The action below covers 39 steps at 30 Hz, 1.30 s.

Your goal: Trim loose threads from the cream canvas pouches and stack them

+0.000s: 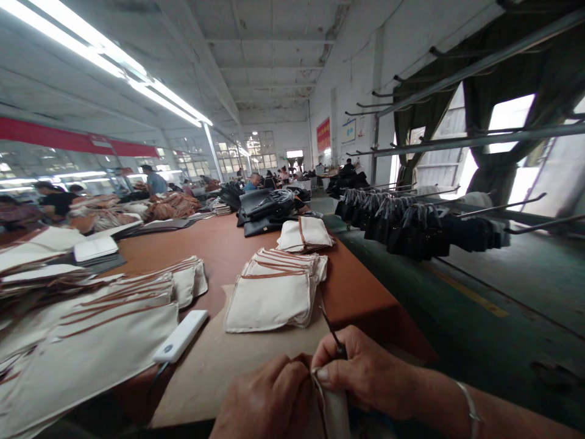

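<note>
Both hands meet at the bottom edge of my view. Left hand [267,399] is curled shut, pinching the top of a cream canvas piece [333,411]; right hand [365,372] is closed on the same edge and on a thin dark tool [329,326] poking up past my thumb. To my left, long brown-trimmed panels [91,341] lie spread beside a white power bank [180,335]. Ahead, a stack of finished-looking pouches [274,292] sits on the brown table [361,286]. Judging by those piles, much is done and plenty remains.
</note>
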Available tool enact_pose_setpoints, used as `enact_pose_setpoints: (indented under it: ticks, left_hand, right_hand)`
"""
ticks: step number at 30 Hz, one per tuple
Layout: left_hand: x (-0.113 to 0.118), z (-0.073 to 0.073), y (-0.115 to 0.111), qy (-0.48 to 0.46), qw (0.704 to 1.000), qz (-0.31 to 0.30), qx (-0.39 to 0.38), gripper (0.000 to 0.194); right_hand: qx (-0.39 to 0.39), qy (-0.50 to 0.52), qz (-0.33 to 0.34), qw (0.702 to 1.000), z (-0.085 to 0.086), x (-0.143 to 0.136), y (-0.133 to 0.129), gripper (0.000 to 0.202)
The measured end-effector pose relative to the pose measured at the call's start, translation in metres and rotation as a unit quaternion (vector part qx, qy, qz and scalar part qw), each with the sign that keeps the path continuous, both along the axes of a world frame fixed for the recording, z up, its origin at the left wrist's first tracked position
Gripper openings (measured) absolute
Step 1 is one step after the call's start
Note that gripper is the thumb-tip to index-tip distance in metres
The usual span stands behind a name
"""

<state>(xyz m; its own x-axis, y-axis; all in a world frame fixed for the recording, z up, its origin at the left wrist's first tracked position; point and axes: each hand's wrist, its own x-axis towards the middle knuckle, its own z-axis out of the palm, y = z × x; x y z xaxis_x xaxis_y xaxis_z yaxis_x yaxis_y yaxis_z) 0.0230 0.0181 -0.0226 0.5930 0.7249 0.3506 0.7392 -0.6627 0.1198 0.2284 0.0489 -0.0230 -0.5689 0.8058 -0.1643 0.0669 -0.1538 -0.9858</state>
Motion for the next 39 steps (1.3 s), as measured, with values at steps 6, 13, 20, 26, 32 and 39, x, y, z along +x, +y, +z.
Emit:
enact_pose_setpoints:
  ticks: [6,13,20,26,32,39]
  left_hand:
    - [0.002,-0.012,0.001,0.08,0.995,0.008,0.052,0.022]
    - [0.013,0.011,0.004,-0.204,0.947,0.071,-0.237,0.017]
    - [0.005,0.008,0.013,-0.427,0.748,0.027,-0.507,0.019]
    - [0.005,0.001,0.014,-0.427,0.739,0.04,-0.52,0.027]
    - [0.011,0.005,0.013,-0.321,0.82,0.058,-0.47,0.035]
    - [0.013,-0.017,0.01,-0.397,0.784,0.098,-0.468,0.032]
  right_hand:
    - [0.031,-0.007,0.012,0.999,-0.002,0.001,-0.001,0.01]
    - [0.198,-0.052,0.058,0.977,0.013,0.006,-0.01,0.003]
    - [0.166,-0.001,0.023,0.986,0.004,0.006,-0.009,0.019]
    - [0.219,-0.07,-0.005,0.973,0.0,0.003,-0.007,0.006]
    - [0.25,-0.111,-0.005,0.962,0.007,0.002,-0.009,0.001]
    - [0.178,-0.079,0.021,0.981,0.001,0.004,-0.003,0.009]
